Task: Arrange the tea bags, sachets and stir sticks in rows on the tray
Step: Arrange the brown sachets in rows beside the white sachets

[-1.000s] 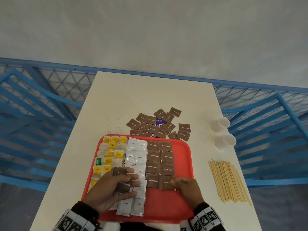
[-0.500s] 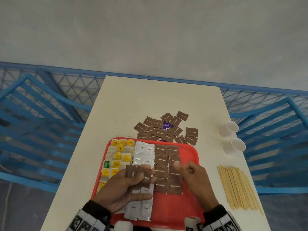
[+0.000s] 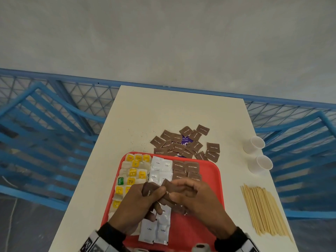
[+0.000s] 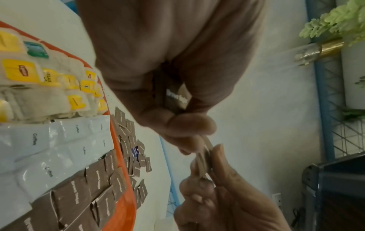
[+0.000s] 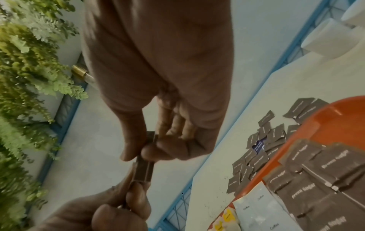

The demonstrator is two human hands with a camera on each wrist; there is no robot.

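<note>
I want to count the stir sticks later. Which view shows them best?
The head view: the stir sticks lie in full on the table, right of the tray. Neither wrist view shows them.

Plain grey-white wall [image 3: 163, 33] fills the upper half of the head view, evenly lit, no hard shadows. Cream rectangular table [image 3: 174, 113] butts against it. Blue metal racks [image 3: 45, 124] with wire-mesh panels stand on both sides and run behind the table's far edge. Grey floor [image 3: 27, 224] shows lower left. Wrist views: green fern-like foliage [image 5: 25, 78] beside the wall, a brass-coloured fitting [image 4: 327, 46] at the blue frame, and a dark bin-like object [image 4: 335, 179], blurred.
</note>
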